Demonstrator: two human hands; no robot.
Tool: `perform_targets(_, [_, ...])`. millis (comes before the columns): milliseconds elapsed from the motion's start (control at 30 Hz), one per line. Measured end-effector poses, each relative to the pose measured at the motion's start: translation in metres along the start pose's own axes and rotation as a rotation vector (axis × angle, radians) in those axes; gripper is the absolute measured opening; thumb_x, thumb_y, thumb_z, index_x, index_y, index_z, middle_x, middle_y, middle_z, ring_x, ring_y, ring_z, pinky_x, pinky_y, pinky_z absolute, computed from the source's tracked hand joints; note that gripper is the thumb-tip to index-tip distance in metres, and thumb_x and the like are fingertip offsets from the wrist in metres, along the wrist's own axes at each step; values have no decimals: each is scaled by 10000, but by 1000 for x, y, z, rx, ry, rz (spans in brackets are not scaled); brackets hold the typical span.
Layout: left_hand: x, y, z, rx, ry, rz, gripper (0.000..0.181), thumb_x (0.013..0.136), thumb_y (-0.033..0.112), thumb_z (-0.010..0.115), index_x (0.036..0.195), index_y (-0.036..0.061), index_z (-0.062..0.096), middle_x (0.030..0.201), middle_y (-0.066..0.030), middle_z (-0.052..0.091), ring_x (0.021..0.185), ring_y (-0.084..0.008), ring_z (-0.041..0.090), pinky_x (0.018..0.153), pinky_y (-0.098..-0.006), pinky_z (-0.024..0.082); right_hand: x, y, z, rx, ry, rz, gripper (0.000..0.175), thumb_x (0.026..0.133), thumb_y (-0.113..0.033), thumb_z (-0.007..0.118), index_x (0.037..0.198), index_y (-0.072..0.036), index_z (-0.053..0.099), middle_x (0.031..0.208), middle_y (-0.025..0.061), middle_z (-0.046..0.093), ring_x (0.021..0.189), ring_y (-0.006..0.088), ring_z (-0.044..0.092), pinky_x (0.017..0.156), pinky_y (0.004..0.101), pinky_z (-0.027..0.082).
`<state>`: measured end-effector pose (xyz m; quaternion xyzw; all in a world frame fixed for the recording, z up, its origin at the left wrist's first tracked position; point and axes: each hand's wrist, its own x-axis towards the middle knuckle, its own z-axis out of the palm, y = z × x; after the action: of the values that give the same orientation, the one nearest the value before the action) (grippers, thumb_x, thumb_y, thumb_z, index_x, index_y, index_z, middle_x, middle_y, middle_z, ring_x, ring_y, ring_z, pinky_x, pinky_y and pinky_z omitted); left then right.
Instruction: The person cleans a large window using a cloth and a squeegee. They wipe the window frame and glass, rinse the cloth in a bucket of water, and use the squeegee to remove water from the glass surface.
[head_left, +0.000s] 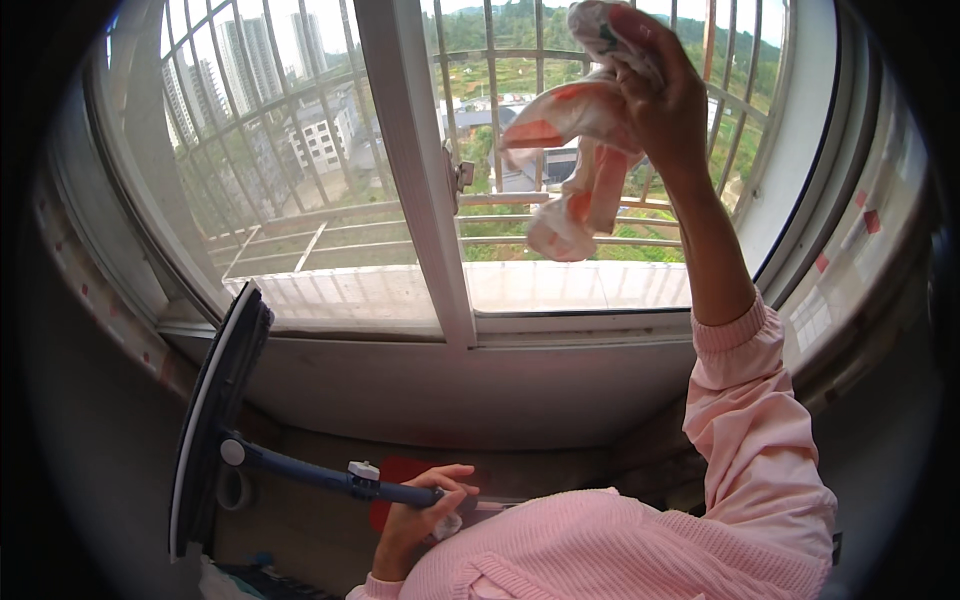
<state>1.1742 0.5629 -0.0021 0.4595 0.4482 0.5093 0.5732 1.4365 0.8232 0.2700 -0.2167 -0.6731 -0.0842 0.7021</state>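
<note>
My right hand (667, 105) is raised in front of the right window pane (517, 289). It is closed around a crumpled white cloth with orange-red patches (607, 120), whose loose ends hang down. Low in front of my body, my left hand (416, 517) grips the blue handle of a window squeegee (300, 469). The squeegee's long dark head (217, 420), with a pale edge, stands nearly upright at the left, its top near the sill. Something small, crumpled and whitish (448, 527) shows by my left palm; I cannot tell what it is.
A white upright window frame (412, 172) with a metal latch (461, 176) divides the panes. Metal security bars (491, 97) stand outside. Below the sill is a pale wall (465, 390). A red object (397, 469) lies low behind my left hand, and a whitish bag (221, 581) is at lower left.
</note>
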Motion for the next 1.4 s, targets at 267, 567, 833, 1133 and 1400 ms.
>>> perform_targets(267, [0,-2,1,-8,-13,-18,51,811,36,630,814,-14,631,1115,-175,583,903,-289,641,813,-383,515,-37,5,57,-10,-620,250,239,805,-205,634,1022,-110,658,935,148,665,784,248,658,732,341,526])
perform_targets(567, [-4,-7,0,-65,0,-41,64,808,43,640,828,-17,632,1109,-183,584,906,-288,639,818,-389,513,-47,28,122,-203,-558,75,232,761,-292,626,845,-80,667,819,153,656,738,308,633,658,367,506])
perform_targets(833, [0,-7,0,-54,-12,-45,67,813,38,631,848,-20,626,1107,-191,582,912,-293,637,826,-396,511,-75,25,90,595,-709,872,295,877,-155,557,1122,8,541,930,96,617,776,131,603,672,261,512])
perform_targets(1133, [-4,-8,-1,-65,-3,-70,42,813,15,615,832,-23,618,1102,-198,582,911,-301,635,818,-403,515,-130,11,125,1206,-93,974,210,901,-77,520,1106,-42,542,924,42,598,772,92,563,638,226,472])
perform_targets(1400, [-12,-3,3,-58,50,-64,48,805,28,633,828,-13,628,1094,-170,593,913,-261,634,817,-358,499,-121,14,120,-201,-230,333,307,865,-122,565,1169,-94,540,895,119,630,659,254,621,576,346,485])
